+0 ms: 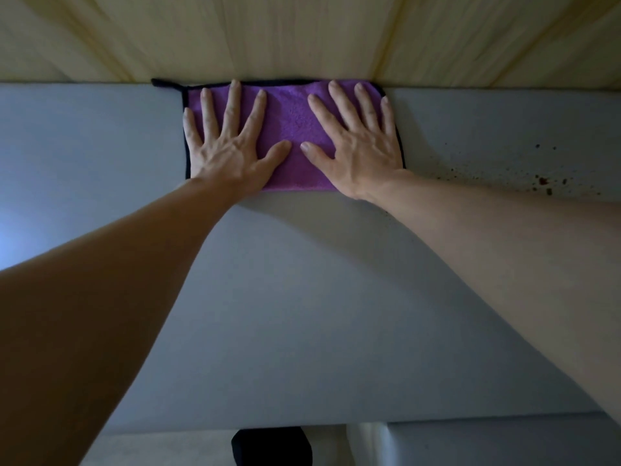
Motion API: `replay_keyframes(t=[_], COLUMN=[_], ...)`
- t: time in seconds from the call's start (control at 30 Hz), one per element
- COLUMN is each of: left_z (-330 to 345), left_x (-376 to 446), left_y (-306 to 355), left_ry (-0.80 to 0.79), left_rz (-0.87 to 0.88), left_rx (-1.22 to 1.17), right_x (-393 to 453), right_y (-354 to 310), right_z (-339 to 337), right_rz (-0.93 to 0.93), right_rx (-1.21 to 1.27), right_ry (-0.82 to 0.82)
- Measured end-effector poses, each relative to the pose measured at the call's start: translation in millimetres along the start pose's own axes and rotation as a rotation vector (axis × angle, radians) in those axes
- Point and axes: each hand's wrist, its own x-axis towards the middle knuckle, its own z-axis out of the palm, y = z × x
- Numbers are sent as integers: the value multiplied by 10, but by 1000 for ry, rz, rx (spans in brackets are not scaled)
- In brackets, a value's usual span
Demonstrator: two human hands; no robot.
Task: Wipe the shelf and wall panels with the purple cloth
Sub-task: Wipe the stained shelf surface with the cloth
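Dim light blurs the dark specks [544, 181] right of the right hand [361, 149]. Purple cloth [295, 129] lies beneath both flat, spread palms — left hand [223, 146] beside it — on the grey shelf [302, 280].

2 hands on cloth at the shelf's back edge

The purple cloth with black trim [294, 129] lies on the grey shelf [302, 297] against the pale wood-grain wall panel [302, 35]; left hand [225, 142] and right hand [359, 146] rest side by side on it.

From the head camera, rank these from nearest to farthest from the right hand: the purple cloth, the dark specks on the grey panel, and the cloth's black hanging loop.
1. Purple cloth: directly under the right hand.
2. Dark specks: on the grey panel, to its right.
3. Black hanging loop: cloth's far left corner, beyond the left hand.
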Motion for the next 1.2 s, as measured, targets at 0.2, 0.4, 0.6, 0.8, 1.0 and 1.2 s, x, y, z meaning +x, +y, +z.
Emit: replay_keyframes(t=[0.2,0.4,0.6,0.8,1.0,1.2], left_z=[1,2,21,40,7,20], left_x=[23,66,94,80,55,43], left_y=[133,240,342,351,350,348], left_ry=[-15,-11,2,10,2,6], left_rz=[0,8,15,13,13,16], left_rx=[-7,-9,6,14,13,15], right_x=[-33,-33,-34,-46,-60,-64], right_y=[116,255,367,363,340,334], right_z=[-14,-45,-48,-36,-41,-54], right_rz=[5,-3,-2,-5,-8,-15], right_rx=[-13,-15,-19,-18,-24,-8], right_ry=[-14,-17,-10,-5,-4,-30])
